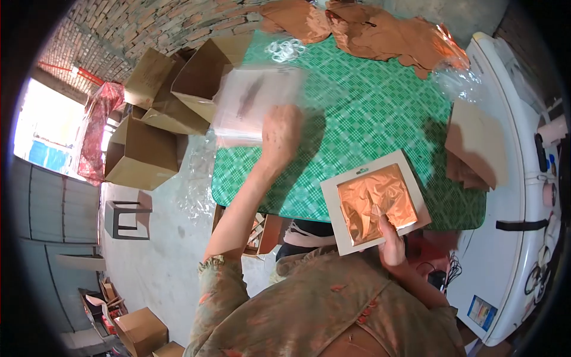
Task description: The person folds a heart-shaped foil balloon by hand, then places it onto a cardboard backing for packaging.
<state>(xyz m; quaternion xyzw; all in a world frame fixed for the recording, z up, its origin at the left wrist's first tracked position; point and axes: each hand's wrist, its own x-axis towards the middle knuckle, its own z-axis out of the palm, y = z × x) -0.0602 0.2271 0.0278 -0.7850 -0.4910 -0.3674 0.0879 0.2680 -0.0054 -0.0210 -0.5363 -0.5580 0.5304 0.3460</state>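
My right hand (391,243) pinches the lower edge of a pale cardboard card (330,199), thumb on its front. Folded shiny orange foil (377,202) fills the card's middle, and a small hanging slot is at the top. My left hand (282,134) is at the right edge of a stack of clear plastic bags (238,122), its fingers curled and blurred by motion. Blurred clear film (324,92) stretches right from the stack, seemingly a bag in my left fingers; the fingertips are hidden.
Under both hands is a table with a green checked cover (357,107). White rings (285,50) and orange-brown sheets (380,33) lie at its back. More cards (476,143) sit at right beside a white appliance (505,238). Open cardboard boxes (143,152) stand left; a stool (128,219) is on the floor.
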